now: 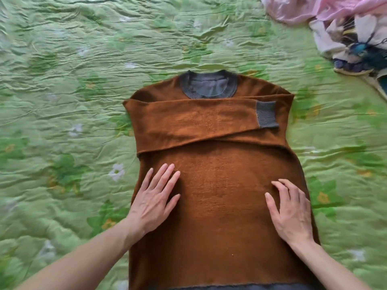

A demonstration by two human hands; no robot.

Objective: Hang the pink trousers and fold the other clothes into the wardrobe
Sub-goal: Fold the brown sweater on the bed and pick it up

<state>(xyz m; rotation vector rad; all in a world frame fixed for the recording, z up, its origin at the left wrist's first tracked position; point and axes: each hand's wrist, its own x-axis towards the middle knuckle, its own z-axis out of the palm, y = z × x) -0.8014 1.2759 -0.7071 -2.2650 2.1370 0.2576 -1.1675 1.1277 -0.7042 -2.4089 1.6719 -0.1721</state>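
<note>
A brown sweater (222, 176) with a grey collar, cuff and hem lies flat on the green bedspread, neck pointing away from me. Both sleeves are folded across its chest, and one grey cuff (267, 115) shows at the right. My left hand (155, 199) rests flat on the sweater's left side with its fingers spread. On the right side my right hand (290, 210) lies palm down, its fingers slightly bent. Pink cloth (310, 7), possibly the pink trousers, lies crumpled at the top right corner.
A green quilted bedspread (62, 80) with a flower print covers the whole surface. A heap of mixed clothes (356, 40), white, dark and patterned, sits at the right edge below the pink cloth.
</note>
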